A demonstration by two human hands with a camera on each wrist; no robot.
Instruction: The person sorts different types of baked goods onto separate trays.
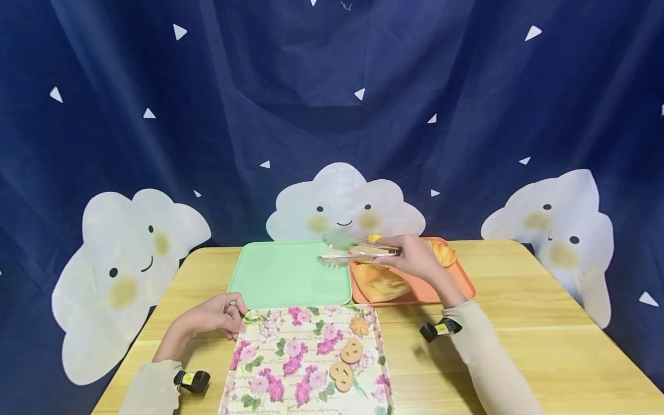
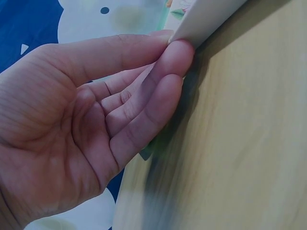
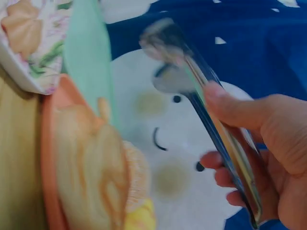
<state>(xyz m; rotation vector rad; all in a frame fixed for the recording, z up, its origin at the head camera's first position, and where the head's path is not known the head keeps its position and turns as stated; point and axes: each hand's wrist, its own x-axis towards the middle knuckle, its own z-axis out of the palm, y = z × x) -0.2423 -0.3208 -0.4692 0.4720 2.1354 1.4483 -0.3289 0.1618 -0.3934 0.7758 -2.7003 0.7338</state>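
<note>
My left hand [image 1: 220, 314] pinches the far left corner of a floral tray [image 1: 270, 351] between thumb and fingers; the left wrist view shows the grip on its white edge [image 2: 204, 24]. Two pretzel-shaped cookies [image 1: 341, 376] and a flower-shaped cookie [image 1: 359, 327] lie on this tray's right side. My right hand [image 1: 417, 259] holds metal tongs [image 1: 370, 253] above where the green and orange trays meet. The tongs' tips are apart, with nothing seen between them. Below is a large bread piece [image 1: 381, 283] on the orange tray [image 1: 469, 283], partly hidden by hand and tongs.
The green tray [image 1: 285, 274] lies behind the floral one, touching the orange tray's left side. A croissant-like bread [image 1: 443, 252] sits at the orange tray's back right. A seeded round bread [image 3: 136, 175] shows beside the large piece. Behind the wooden table [image 1: 524, 323] hangs a blue curtain [image 1: 332, 127].
</note>
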